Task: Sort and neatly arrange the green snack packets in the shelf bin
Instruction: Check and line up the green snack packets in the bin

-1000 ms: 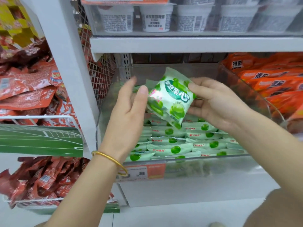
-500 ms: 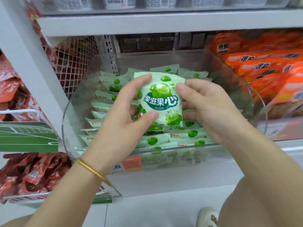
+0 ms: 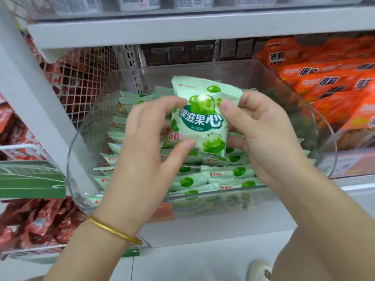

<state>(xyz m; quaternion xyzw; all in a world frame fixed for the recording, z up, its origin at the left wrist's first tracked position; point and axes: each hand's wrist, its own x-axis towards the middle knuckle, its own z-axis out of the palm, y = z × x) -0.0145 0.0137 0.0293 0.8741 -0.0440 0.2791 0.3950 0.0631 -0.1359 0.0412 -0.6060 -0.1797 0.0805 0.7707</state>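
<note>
Head view: fingers [image 3: 233,113] pinch green packet [image 3: 199,120] from both sides.

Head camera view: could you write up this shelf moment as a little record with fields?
Held item: green snack packet, upright, printed front facing the camera
Left hand: pinches the packet's left side, thumb at its lower edge
Right hand: pinches its right side, thumb on the front
Position: above the clear bin
Bin contents: overlapping rows of matching green packets
Neighbours: orange packets to the right, red packets lower left
Wrist: gold bangle on the left arm
</note>
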